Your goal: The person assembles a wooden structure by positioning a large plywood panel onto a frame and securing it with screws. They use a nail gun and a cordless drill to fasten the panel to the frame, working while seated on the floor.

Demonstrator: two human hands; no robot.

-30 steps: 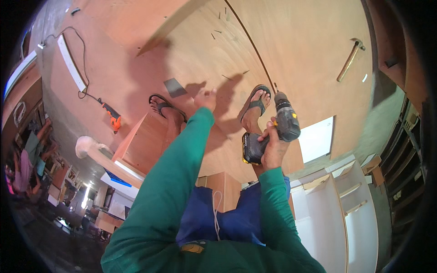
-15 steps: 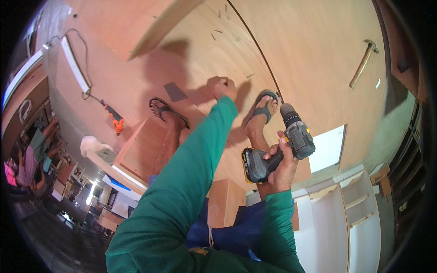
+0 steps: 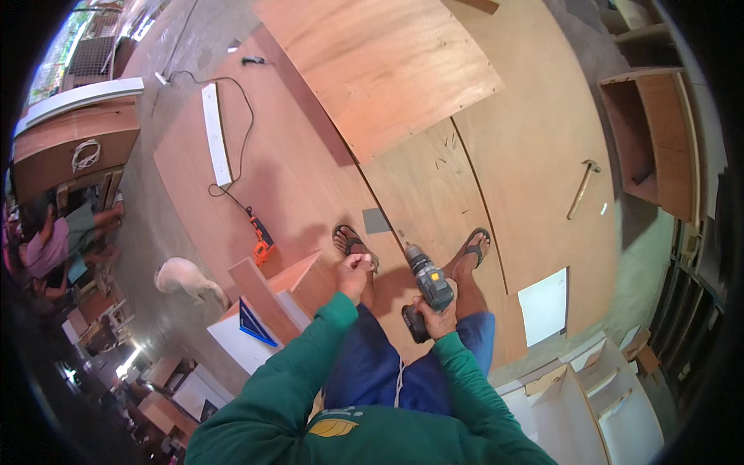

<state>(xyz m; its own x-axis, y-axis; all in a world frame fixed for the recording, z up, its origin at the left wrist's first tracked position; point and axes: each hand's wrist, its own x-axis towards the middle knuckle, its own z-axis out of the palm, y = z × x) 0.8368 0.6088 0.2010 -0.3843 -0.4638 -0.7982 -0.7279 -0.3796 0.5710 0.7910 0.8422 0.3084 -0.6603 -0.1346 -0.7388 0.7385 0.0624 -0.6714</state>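
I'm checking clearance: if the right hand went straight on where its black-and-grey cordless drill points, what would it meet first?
Probably the flat light-brown plywood sheet underfoot; if the drill runs level, perhaps the raised rectangular plywood panel. Depth is unclear.

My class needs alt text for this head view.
A person's right hand holds a grey cordless drill above brown plywood sheets; the left hand hovers nearby. An orange-and-black corded tool lies left, a wooden-handled hammer right.

Right of the drill (image 3: 431, 285) lies a hammer (image 3: 581, 192); left, a corded tool (image 3: 261, 237).
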